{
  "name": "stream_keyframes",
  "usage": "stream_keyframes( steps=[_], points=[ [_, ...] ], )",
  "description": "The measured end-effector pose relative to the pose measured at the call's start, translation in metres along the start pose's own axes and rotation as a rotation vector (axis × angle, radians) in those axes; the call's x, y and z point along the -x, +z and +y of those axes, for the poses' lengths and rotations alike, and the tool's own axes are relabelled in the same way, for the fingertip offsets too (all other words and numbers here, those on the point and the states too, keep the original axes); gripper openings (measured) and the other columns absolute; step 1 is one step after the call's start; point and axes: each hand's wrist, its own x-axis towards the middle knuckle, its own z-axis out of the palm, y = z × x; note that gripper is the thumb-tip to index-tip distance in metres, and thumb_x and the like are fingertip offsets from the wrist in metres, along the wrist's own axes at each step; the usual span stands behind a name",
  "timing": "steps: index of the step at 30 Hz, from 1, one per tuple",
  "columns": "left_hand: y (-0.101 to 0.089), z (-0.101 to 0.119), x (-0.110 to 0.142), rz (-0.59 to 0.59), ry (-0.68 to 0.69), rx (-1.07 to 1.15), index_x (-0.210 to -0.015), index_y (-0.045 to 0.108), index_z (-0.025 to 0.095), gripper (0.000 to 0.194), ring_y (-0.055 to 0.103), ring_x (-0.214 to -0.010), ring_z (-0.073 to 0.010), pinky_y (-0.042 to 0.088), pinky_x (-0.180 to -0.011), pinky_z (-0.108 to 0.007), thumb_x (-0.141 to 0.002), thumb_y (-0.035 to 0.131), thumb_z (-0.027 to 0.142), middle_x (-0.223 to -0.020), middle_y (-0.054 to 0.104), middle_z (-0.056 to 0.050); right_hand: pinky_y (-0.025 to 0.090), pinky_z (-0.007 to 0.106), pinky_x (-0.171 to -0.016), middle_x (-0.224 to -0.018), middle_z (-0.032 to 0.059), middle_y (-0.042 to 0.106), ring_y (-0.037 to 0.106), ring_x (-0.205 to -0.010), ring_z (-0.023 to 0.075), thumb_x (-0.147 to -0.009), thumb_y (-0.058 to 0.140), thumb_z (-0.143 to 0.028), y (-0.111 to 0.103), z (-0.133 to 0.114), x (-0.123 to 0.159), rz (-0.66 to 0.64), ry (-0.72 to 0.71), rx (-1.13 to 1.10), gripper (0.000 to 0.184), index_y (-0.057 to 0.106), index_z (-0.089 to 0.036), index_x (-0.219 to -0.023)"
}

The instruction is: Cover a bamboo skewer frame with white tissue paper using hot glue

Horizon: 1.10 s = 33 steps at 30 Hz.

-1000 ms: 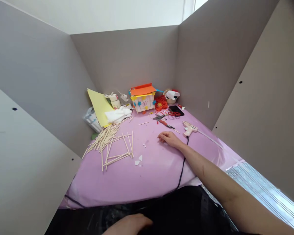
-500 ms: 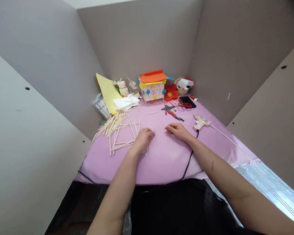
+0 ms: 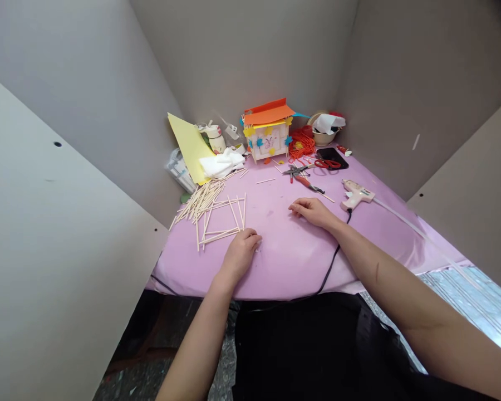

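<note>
My left hand [image 3: 241,255] rests curled on the pink sheet [image 3: 284,262], just right of a square frame of wooden sticks [image 3: 221,220], and its palm is hidden. My right hand [image 3: 313,212] lies relaxed on the sheet holding nothing, a little left of a pale pink hot glue gun [image 3: 356,194]. Beyond it are pliers with red handles [image 3: 303,179] and red-handled scissors [image 3: 328,164]. Loose wooden sticks [image 3: 201,200] lie beside the frame. At the back stands a small craft house [image 3: 267,142] with an orange paper roof.
Grey panels wall the sheet on both sides and at the back. A yellow card [image 3: 187,147], white tissue [image 3: 221,164], orange cord [image 3: 300,145], a phone [image 3: 332,158] and a bowl [image 3: 323,131] crowd the far corner. A black cable [image 3: 334,259] runs from the glue gun over the near edge.
My left hand has risen from my lap onto the sheet beside the stick frame. The white paper bits no longer show. The view has tilted, shifting the whole table scene.
</note>
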Motion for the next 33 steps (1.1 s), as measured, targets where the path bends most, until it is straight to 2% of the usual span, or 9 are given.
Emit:
stream_keyframes(
  steps=[4,8,10,12,17,21,25,29,33],
  points=[
    [0.000,-0.001,0.003,0.031,-0.035,0.004,-0.082,0.063,0.018,0.018,0.056,-0.083,-0.0182,0.046,-0.077,-0.030,-0.088,0.048,0.012,-0.085,0.061,-0.004,0.046,0.028,-0.064,-0.073,0.0046,0.069,0.059,-0.066,0.0159,-0.081,0.057,-0.050,0.000,-0.002,0.001,0.006,-0.005,-0.005,0.034,0.068,-0.017,-0.083],
    [-0.016,-0.001,0.018,0.203,-0.165,0.062,-0.089,0.057,0.019,0.014,0.057,-0.086,-0.0179,0.046,-0.080,-0.031,-0.090,0.044,0.013,-0.089,0.061,-0.004,0.046,0.028,-0.064,-0.074,0.0050,0.070,0.060,-0.066,0.0162,-0.081,0.057,-0.050,0.000,-0.005,0.002,0.002,-0.003,0.000,0.034,0.068,-0.017,-0.082],
    [-0.020,0.001,0.029,0.254,-0.245,0.142,-0.088,0.056,0.020,0.011,0.057,-0.083,-0.0172,0.047,-0.077,-0.030,-0.090,0.047,0.015,-0.087,0.061,-0.003,0.047,0.028,-0.064,-0.074,0.0050,0.069,0.060,-0.066,0.0161,-0.080,0.058,-0.049,0.000,-0.005,0.002,0.000,-0.003,0.005,0.034,0.068,-0.017,-0.081],
    [-0.019,0.004,0.036,0.230,-0.262,0.205,-0.085,0.057,0.020,0.009,0.058,-0.083,-0.0165,0.048,-0.076,-0.029,-0.089,0.050,0.016,-0.087,0.061,-0.002,0.047,0.028,-0.065,-0.073,0.0049,0.069,0.060,-0.066,0.0159,-0.081,0.058,-0.049,0.000,-0.004,0.002,-0.002,-0.002,0.011,0.033,0.069,-0.017,-0.081],
    [-0.005,0.009,0.036,0.121,-0.163,0.168,-0.089,0.061,0.019,0.010,0.058,-0.100,-0.0188,0.046,-0.091,-0.034,-0.088,0.052,0.014,-0.105,0.062,-0.006,0.046,0.028,-0.064,-0.073,0.0047,0.069,0.060,-0.066,0.0158,-0.082,0.058,-0.048,-0.001,-0.002,0.002,-0.006,0.001,0.029,0.034,0.069,-0.016,-0.083],
    [0.000,0.011,0.029,0.040,-0.148,0.067,-0.100,0.063,0.019,0.018,0.059,-0.095,-0.0197,0.047,-0.087,-0.033,-0.088,0.052,0.011,-0.097,0.064,-0.005,0.046,0.028,-0.064,-0.073,0.0045,0.068,0.060,-0.066,0.0157,-0.082,0.057,-0.048,-0.001,-0.001,0.002,-0.006,-0.005,0.042,0.034,0.069,-0.016,-0.084],
    [0.004,0.015,0.025,-0.010,-0.142,-0.018,-0.088,0.064,0.018,0.019,0.056,-0.089,-0.0212,0.046,-0.081,-0.034,-0.087,0.048,0.007,-0.090,0.061,-0.006,0.046,0.028,-0.065,-0.072,0.0043,0.068,0.060,-0.066,0.0163,-0.082,0.058,-0.048,-0.001,0.000,0.002,-0.008,-0.015,0.051,0.033,0.069,-0.017,-0.083],
    [0.006,0.014,0.026,0.036,-0.146,-0.002,-0.084,0.059,0.018,0.019,0.055,-0.086,-0.0208,0.046,-0.080,-0.033,-0.083,0.047,0.003,-0.086,0.060,-0.005,0.047,0.028,-0.064,-0.071,0.0043,0.068,0.060,-0.065,0.0166,-0.082,0.058,-0.048,0.000,0.000,0.002,-0.005,-0.025,0.050,0.033,0.069,-0.017,-0.082],
    [0.003,0.011,0.028,0.163,-0.213,0.036,-0.091,0.055,0.017,0.021,0.057,-0.087,-0.0183,0.047,-0.080,-0.031,-0.086,0.041,0.002,-0.089,0.060,-0.006,0.047,0.029,-0.064,-0.071,0.0043,0.069,0.060,-0.066,0.0170,-0.081,0.059,-0.049,0.000,0.000,0.002,-0.011,-0.034,0.056,0.033,0.069,-0.018,-0.082]
  ],
)
